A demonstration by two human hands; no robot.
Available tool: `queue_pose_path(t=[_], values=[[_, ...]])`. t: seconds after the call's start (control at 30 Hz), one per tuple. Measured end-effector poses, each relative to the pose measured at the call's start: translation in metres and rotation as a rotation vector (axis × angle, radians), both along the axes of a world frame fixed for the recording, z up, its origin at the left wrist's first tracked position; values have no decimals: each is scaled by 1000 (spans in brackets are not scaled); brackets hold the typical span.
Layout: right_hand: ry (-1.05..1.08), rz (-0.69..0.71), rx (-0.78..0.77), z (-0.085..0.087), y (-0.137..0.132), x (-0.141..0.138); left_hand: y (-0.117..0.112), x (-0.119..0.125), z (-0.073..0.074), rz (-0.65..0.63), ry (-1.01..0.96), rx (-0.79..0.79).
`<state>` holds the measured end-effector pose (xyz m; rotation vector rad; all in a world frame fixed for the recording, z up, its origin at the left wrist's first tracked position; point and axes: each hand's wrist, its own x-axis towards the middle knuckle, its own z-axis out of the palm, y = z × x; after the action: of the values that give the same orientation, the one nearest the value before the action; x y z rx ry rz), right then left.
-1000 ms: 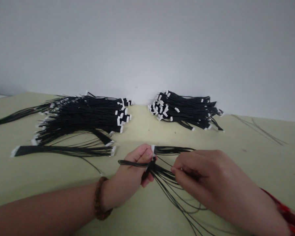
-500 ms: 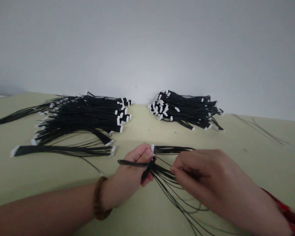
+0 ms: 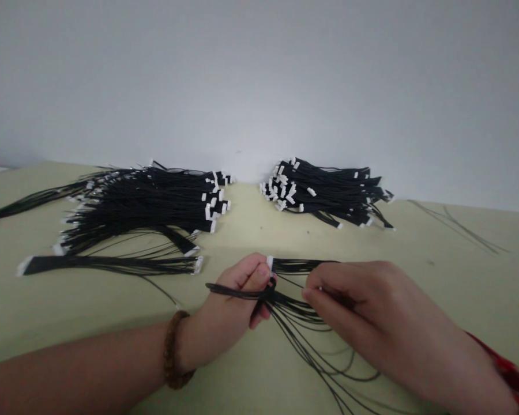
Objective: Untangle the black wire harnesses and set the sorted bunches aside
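Observation:
My left hand (image 3: 237,294) grips a small bundle of thin black wires (image 3: 296,305) between thumb and fingers, and a white connector (image 3: 270,264) sticks up at the thumb. A black strand, possibly a tie, crosses the bundle at my left hand. My right hand (image 3: 363,305) pinches some of the same wires between thumb and forefinger, a little to the right. Loose strands fan out toward me across the tabletop. A wooden bead bracelet (image 3: 171,349) circles my left wrist.
Two large heaps of black wires with white connectors (image 3: 147,202) (image 3: 324,193) lie at the back of the pale green table (image 3: 259,236) against a white wall. A flat bundle (image 3: 108,265) lies left of my hands. Something red (image 3: 508,366) shows at the lower right.
My right hand has shifted slightly, and the loose wire strands below it have swung to a new position. My left hand has barely moved.

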<state>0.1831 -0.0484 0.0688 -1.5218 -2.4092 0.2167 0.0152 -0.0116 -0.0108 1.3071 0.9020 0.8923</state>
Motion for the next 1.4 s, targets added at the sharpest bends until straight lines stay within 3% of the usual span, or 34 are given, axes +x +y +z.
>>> queue_pose_path(t=[0.33,0.6,0.9,0.97,1.13,1.2,1.27,1.33,1.4], values=[[-90,-28,46,-6,3,-3,0,-1,2,39,142,105],[-27,-10,133,-7,1,-2,0,-1,2,6,179,162],[-30,24,148,-32,13,-8,2,2,0,9,103,47],[-46,10,171,-27,17,-6,4,3,-1,37,85,15],[-29,-25,463,3,5,6,8,6,-1,112,55,-12],[-37,76,328,6,-9,8,7,8,0,129,44,-23],[-76,121,47,1,-21,8,6,8,1,126,25,-31],[-168,80,-159,-9,-26,5,5,8,2,89,12,-20],[-231,24,-252,-17,-23,2,4,7,2,48,7,-5]])
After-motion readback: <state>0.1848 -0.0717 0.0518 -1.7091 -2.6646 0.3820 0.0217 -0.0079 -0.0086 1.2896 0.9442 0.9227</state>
